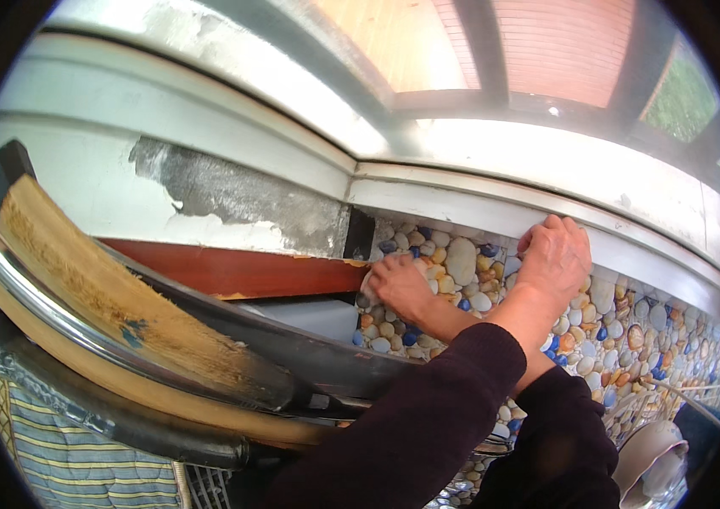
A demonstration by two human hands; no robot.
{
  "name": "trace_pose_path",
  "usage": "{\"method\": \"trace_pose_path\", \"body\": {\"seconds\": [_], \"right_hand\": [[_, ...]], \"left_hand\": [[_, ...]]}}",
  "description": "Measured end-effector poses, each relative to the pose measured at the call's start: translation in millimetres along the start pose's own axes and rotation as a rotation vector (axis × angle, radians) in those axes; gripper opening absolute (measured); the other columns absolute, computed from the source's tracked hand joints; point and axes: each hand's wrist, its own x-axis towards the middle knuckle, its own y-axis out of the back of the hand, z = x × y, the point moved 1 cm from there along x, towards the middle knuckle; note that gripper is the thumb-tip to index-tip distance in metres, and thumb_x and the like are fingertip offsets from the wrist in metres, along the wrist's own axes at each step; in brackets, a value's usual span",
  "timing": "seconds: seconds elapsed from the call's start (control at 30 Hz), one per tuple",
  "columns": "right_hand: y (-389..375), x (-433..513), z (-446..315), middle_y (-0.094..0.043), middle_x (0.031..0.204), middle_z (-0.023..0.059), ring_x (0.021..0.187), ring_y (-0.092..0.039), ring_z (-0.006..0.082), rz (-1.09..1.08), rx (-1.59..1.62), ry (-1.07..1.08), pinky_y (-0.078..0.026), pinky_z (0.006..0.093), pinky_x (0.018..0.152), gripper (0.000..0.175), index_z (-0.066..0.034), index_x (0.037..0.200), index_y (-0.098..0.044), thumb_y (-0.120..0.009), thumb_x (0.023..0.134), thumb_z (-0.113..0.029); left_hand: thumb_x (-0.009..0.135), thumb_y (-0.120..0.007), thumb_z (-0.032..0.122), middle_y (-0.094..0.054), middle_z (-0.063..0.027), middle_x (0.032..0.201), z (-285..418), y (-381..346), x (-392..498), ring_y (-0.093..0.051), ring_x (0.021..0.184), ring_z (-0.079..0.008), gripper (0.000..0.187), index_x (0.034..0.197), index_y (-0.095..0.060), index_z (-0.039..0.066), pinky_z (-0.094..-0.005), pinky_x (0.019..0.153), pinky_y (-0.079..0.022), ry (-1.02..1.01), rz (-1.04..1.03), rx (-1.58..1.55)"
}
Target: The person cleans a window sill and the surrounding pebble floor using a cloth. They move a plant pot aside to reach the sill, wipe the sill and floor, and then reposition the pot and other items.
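Observation:
My forearms cross, the left above the right. My left hand point(554, 261) has its fingers bent against the lower edge of a white window ledge point(461, 202). Lower and to the left, my right hand point(401, 286) has curled fingers at the pebble-patterned surface point(461, 261), close to the end of a reddish-brown wooden board point(239, 270). The fingertips of both hands are partly hidden, and whether they pinch anything does not show. The pebble pattern, in white, tan, orange and blue, runs under the ledge to the right.
Padded curved bars point(92, 261) and a chrome tube point(48, 292) fill the left foreground, above striped quilted fabric point(86, 445). Peeling paint bares grey wall point(226, 191) above the board. A pale bowl-like container point(646, 445) and a wire rack point(633, 407) stand lower right. Windows point(563, 44) lie beyond.

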Motion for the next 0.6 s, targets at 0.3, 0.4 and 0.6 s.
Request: {"method": "trace_pose_path", "body": {"seconds": [0.3,0.4,0.6], "right_hand": [[-27,62,17,-0.064,0.129,0.0118,0.12,-0.054,0.0327,-0.122,-0.489,-0.034,-0.044,0.0542,0.097,0.036,-0.0084,0.115,-0.079,-0.059,0.094,-0.029],[-46,78,23,-0.07,0.123,0.0095,0.121,-0.054,0.0326,-0.227,-0.429,-0.069,-0.043,0.0591,0.099,0.033,-0.0141,0.112,-0.082,-0.058,0.096,-0.031],[-11,27,30,-0.07,0.116,0.0103,0.118,-0.059,0.0295,-0.286,-0.284,-0.149,-0.052,0.0507,0.091,0.025,-0.0091,0.103,-0.081,-0.071,0.082,-0.018]], "left_hand": [[0.094,-0.062,0.022,-0.064,-0.0118,0.096,0,-1,8,-0.063,0.09,-0.0312,0.03,0.113,-0.071,0.001,-0.0477,0.059,-0.056,-0.016,-0.142,-0.044],[0.094,-0.062,0.022,-0.065,-0.0118,0.097,0,0,7,-0.064,0.091,-0.0313,0.031,0.115,-0.07,0.001,-0.0478,0.06,-0.056,-0.02,-0.165,-0.077],[0.094,-0.062,0.023,-0.066,-0.0115,0.099,-2,1,7,-0.065,0.094,-0.0309,0.031,0.113,-0.071,0.0,-0.0475,0.059,-0.057,-0.025,-0.16,-0.088]]}}
